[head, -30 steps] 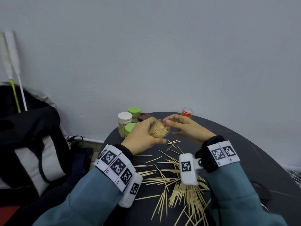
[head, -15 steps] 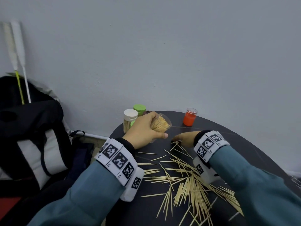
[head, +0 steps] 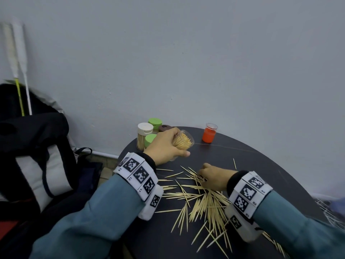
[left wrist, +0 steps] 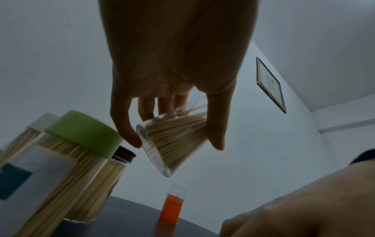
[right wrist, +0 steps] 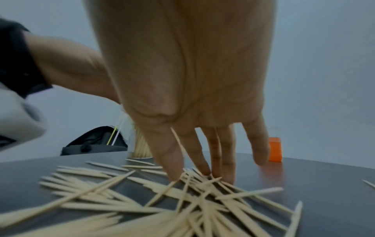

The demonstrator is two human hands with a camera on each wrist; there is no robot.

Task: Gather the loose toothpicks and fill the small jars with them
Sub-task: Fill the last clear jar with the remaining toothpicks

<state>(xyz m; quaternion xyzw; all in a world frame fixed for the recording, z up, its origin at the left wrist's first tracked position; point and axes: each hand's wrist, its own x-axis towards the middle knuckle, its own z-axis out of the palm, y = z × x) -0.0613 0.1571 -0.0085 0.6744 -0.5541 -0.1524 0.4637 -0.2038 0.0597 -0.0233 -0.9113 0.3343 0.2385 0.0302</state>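
The right hand's fingertips [right wrist: 174, 174] press down on the near edge of the loose toothpick pile [head: 205, 200]. The thumb and forefinger are drawn close together over a few sticks and one toothpick lies slanted against the forefinger. Whether any stick is truly pinched yet cannot be told. The right hand [head: 214, 178] sits low on the dark round table [head: 280, 165], just this side of the open jar.

The left hand [head: 166, 146] curls its fingers and thumb round that clear toothpick jar [left wrist: 174, 137], holding it tilted above the table with its mouth turned toward the pile. The jar is already well packed with sticks.

Behind the open jar stand a white-lidded jar [head: 144, 135], two green-lidded jars [head: 155, 122] and a brown-lidded one, all closed. An orange-filled clear cup [head: 209, 133] stands to the jar's right.

The toothpicks look light, stiff and thin. They should roll and scatter easily and lie too flat to lift singly. It is probably best to sweep several parallel, then pinch the bundle at its middle. The smooth, light jar wants a steady wrap round its wall.
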